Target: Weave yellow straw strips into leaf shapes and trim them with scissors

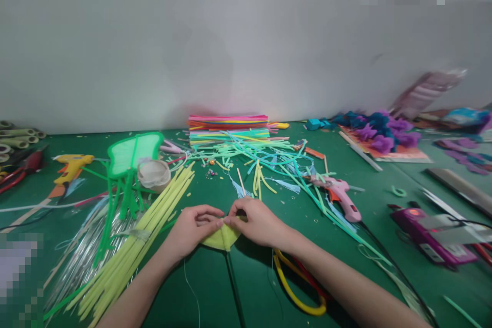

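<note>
A small yellow-green fan-shaped piece [221,241] with a raised middle rib is held low over the table, in front of me. My left hand [194,228] pinches its upper edge from the left, thumb and forefinger together. From the right, my right hand [258,221] grips the same edge, its fingertips nearly touching the left ones. The fingers hide the top of the piece. A bundle of yellow-green chenille stems [154,215] lies beside my left forearm. Yellow and red bent stems [286,287] show under my right forearm.
On the green table [192,287] stand a green wing-shaped piece [134,151], a tape roll [154,175] and a yellow glue gun [75,166]. Rightward lie a pink glue gun [342,197], a purple box [426,238] and scissors [446,202]. Stacked colored stems [228,128] line the wall.
</note>
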`<state>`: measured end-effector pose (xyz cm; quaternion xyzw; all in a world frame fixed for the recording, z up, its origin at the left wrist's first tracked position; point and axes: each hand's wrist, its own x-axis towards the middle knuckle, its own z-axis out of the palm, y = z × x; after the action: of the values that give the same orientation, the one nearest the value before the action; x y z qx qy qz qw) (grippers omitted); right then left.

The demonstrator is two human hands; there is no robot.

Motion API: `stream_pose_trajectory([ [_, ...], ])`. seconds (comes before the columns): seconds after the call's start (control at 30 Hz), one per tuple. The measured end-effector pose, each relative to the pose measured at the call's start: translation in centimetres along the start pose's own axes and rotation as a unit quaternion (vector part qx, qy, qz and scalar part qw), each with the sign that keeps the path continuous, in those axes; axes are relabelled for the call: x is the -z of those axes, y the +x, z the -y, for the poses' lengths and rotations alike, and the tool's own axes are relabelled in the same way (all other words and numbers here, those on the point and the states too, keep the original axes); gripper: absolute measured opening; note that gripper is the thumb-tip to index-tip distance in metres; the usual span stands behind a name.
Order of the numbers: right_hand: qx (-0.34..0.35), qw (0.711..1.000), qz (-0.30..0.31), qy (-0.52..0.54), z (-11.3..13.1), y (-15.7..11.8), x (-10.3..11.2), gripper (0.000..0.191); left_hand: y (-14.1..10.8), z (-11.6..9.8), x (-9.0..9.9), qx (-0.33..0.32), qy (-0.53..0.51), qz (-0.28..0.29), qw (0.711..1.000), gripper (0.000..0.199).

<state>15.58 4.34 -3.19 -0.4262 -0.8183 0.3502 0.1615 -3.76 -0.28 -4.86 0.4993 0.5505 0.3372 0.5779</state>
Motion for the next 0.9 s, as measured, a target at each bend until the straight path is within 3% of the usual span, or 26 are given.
stream_pose_trajectory([
  [0.27,-0.044,0.998,0.004,0.038,0.1,0.3,0.1,0.019,-0.1,-0.3,0.0,0.004,-0.01,-0.019,1.0,0.041],
  [0.5,0.0,0.986,0.088,0.14,-0.4,-0.3,2.5,0.018,-0.2,-0.9,0.6,-0.008,0.007,-0.063,0.998,0.038],
  [0.6,0.003,0.984,0.094,0.15,-0.3,-1.3,2.9,0.019,-0.2,-0.8,0.7,-0.038,0.031,-0.091,0.995,0.038],
  [0.67,-0.003,0.987,0.06,0.151,-0.2,-1.9,2.8,0.02,-0.3,-0.8,0.7,-0.066,0.072,-0.12,0.988,0.037],
  [0.77,-0.014,0.985,-0.046,0.166,0.0,-2.2,2.6,0.019,-0.6,-0.8,0.7,-0.095,0.142,-0.13,0.977,0.035],
  [0.9,-0.043,0.951,-0.14,0.273,0.0,-1.8,2.9,0.024,-0.7,-0.7,0.6,-0.096,0.15,-0.109,0.978,0.031],
])
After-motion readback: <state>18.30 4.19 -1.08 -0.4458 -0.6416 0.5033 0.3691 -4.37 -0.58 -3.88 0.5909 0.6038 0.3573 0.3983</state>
